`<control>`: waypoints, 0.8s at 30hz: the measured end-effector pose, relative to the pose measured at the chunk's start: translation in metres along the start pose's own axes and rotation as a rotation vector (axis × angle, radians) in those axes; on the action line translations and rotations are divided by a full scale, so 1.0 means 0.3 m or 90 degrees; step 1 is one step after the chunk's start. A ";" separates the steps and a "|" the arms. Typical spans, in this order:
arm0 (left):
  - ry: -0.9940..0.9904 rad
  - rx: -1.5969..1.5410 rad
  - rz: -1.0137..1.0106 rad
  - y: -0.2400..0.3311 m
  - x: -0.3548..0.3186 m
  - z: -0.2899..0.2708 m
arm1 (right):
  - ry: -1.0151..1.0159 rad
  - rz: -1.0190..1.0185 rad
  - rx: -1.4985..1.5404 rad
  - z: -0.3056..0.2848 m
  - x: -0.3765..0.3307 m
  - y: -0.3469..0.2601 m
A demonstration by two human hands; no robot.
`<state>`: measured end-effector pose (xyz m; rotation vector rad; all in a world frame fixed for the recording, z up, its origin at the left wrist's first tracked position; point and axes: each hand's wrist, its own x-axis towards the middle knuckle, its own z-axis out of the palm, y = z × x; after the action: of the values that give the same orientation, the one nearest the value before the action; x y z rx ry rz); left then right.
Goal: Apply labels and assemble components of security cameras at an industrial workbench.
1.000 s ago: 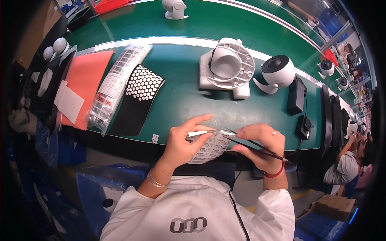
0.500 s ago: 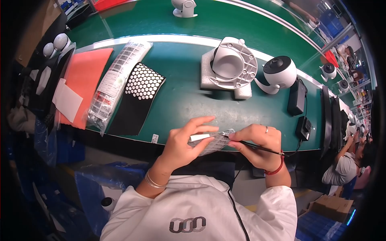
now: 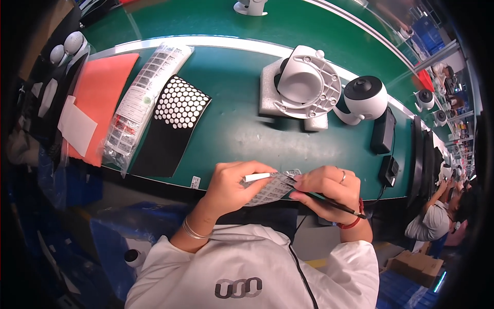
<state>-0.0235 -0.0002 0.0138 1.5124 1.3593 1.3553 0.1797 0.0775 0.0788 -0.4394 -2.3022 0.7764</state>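
My left hand is closed, thumb and fingers pinching a translucent sheet of small printed labels above the bench's front edge. A narrow white strip sticks out between those fingers. In my right hand is a slim black tool that looks like tweezers, its tips at the sheet's right part. The right fingertips are beside the sheet and partly hide the tips. Beyond my hands, a white camera base rests tilted on a foam block.
A round white camera stands at right, near a black power adapter. On the left lie a black sheet with white dots, a bagged label roll and orange sheets. A co-worker sits far right.
My left fingers, spread and raised before, have come down onto the label sheet. The rear end of the tweezers has swung lower, toward me. The whole view has shifted slightly.
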 end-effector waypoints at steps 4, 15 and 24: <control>-0.009 0.014 0.021 -0.007 0.010 -0.004 | 0.001 0.025 -0.027 -0.001 0.005 0.005; -0.034 -0.020 -0.017 -0.060 0.010 -0.025 | 0.108 -0.016 -0.138 -0.037 0.047 0.039; -0.078 -0.003 -0.054 -0.084 0.002 -0.059 | 0.023 -0.159 -0.321 -0.038 0.089 0.191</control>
<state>-0.0470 0.0032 -0.0059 1.4928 1.3265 1.1934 0.1737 0.1394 0.0624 -0.3671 -2.4457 0.0588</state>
